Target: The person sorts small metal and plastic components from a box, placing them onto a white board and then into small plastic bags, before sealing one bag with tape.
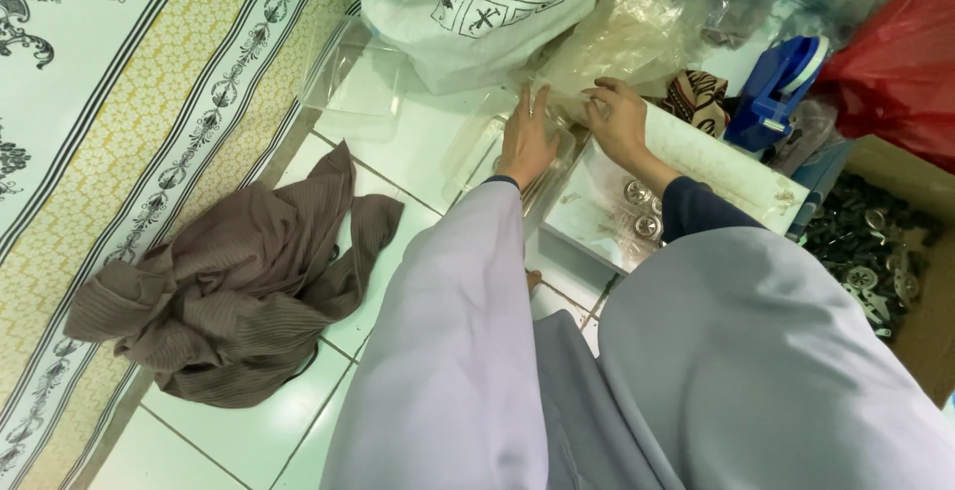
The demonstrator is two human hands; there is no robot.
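My left hand (527, 139) rests flat on a clear plastic container (476, 142) on the tiled floor, fingers stretched forward and together. My right hand (617, 117) is just beside it, its fingers curled on the clear plastic at the far edge of a shallow white tray (716, 167). Two small round metal parts (642, 209) lie in the tray near my right wrist. Both arms wear long pale lilac sleeves with dark cuffs. What the right fingers pinch is hard to make out.
A crumpled brown cloth (234, 291) lies on the tiles at left, next to a patterned mat (119, 102). A white sack (477, 7) and clear bags (637, 22) sit ahead. A blue tape dispenser (781, 87), red bag (895, 62) and cardboard box of dark parts (875, 241) stand at right.
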